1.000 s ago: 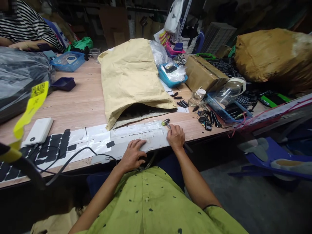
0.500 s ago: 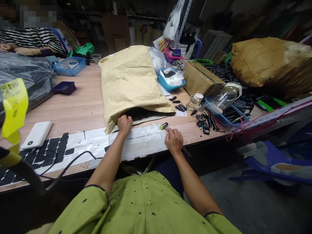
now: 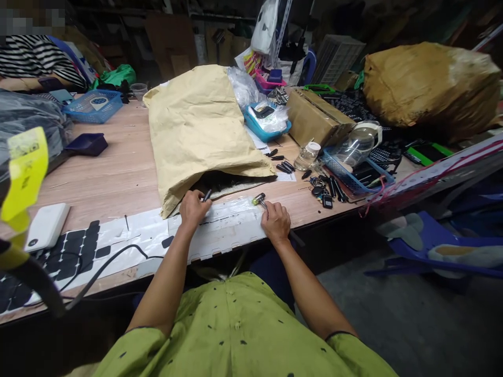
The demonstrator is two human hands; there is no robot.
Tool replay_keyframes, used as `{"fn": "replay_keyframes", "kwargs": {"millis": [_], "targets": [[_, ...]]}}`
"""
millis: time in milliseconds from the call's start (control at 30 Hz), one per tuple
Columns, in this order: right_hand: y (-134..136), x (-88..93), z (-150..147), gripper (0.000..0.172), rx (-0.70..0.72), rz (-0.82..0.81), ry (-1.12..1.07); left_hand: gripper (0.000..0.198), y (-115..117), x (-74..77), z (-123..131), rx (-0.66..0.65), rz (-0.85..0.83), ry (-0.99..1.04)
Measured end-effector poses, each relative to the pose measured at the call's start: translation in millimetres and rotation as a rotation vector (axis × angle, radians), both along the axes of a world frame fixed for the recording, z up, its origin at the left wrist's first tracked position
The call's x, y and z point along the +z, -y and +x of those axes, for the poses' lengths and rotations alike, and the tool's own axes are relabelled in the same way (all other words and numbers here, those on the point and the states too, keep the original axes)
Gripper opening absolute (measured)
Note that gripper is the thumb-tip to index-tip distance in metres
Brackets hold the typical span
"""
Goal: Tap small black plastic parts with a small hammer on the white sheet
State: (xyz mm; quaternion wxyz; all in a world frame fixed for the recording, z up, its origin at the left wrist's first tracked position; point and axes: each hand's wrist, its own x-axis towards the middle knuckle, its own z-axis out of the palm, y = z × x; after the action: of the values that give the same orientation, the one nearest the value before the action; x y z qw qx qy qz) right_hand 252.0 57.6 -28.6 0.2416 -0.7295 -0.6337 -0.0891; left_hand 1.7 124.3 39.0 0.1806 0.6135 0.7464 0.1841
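My left hand (image 3: 192, 209) is closed on a small black stick-like piece (image 3: 207, 195), whose end pokes out past the fingertips. It is just in front of the mouth of a large beige paper bag (image 3: 200, 123), where dark contents show. My right hand (image 3: 276, 222) grips a small hammer (image 3: 258, 199) by its handle. The hammer's head, part yellow-green and part dark, hangs over a white board (image 3: 228, 238) at the table's front edge. Clear plastic lies across that board.
A white power bank (image 3: 47, 225) and a black cable (image 3: 118, 256) lie at left. On the right are loose black pieces (image 3: 285, 167), a glass jar (image 3: 307, 157), a blue basket (image 3: 346, 180) and a cardboard box (image 3: 316, 118). Another person's striped sleeve (image 3: 35, 57) shows far left.
My left hand has come back out from the bag's mouth, and a black piece now shows in its fingers. My right hand still holds the hammer. The view has shifted slightly.
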Motion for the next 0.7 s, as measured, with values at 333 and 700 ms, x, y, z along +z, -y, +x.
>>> {"fn": "replay_keyframes", "kwargs": {"millis": [333, 700], "targets": [[-4.6, 1.0, 4.4, 0.032, -0.006, -0.015, 0.0, 0.017, 52.0, -41.0, 19.9, -0.497, 0.135, 0.157], [29.1, 21.5, -10.3, 0.034, 0.307, 0.031, -0.465, 0.019, 47.3, -46.8, 18.8, -0.509, 0.136, 0.193]]}}
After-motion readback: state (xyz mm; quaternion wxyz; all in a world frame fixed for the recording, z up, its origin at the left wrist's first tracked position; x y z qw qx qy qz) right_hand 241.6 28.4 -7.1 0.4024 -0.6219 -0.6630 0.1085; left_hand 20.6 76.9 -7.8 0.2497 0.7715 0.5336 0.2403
